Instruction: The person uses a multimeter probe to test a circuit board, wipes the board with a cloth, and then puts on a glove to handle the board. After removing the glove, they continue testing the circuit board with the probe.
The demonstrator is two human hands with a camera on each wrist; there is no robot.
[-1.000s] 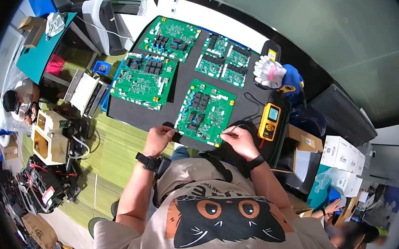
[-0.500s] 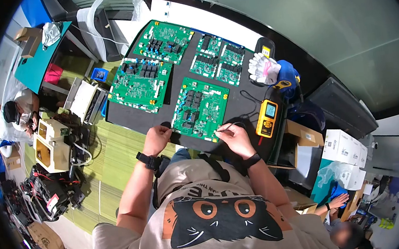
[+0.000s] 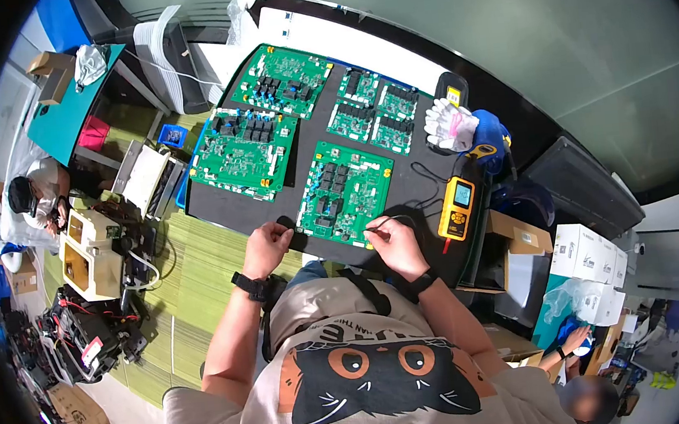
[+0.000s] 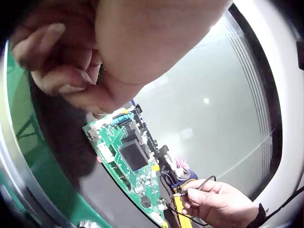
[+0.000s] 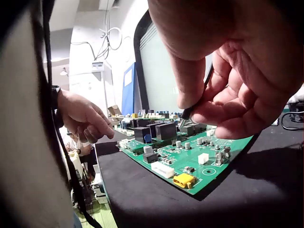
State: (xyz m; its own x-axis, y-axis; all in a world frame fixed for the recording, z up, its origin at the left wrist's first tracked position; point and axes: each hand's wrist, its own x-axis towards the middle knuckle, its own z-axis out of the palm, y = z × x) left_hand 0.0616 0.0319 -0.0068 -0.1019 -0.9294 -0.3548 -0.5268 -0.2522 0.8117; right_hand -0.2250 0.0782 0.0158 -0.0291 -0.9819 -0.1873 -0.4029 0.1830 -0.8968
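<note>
My right hand [image 3: 396, 247] [image 4: 216, 202] pinches a thin black probe [image 5: 188, 112] between thumb and finger, over the near right part of a green circuit board [image 3: 346, 195] [image 5: 185, 164]. The metal end of the probe points down towards the components; contact is not clear. A black lead runs from the hand towards a yellow meter [image 3: 456, 209]. Beside the board's near left corner is my left hand [image 3: 268, 250] [image 5: 85, 116], fingers loosely curled, with no object visible in them. In the left wrist view its fingertips partly cover the view of that corner.
Two large green boards [image 3: 282, 82] [image 3: 240, 156] and several small boards [image 3: 371, 111] lie on the black table mat [image 3: 233, 210]. White gloves [image 3: 450, 126] and a blue item [image 3: 490, 142] stand back right. Cartons [image 3: 514, 240] are at the right; another person [image 3: 43, 191] is at the far left.
The view has shifted a little. My right hand still holds the probe near the same part of the board. My left hand stays by the near left corner, now slightly apart from it.
</note>
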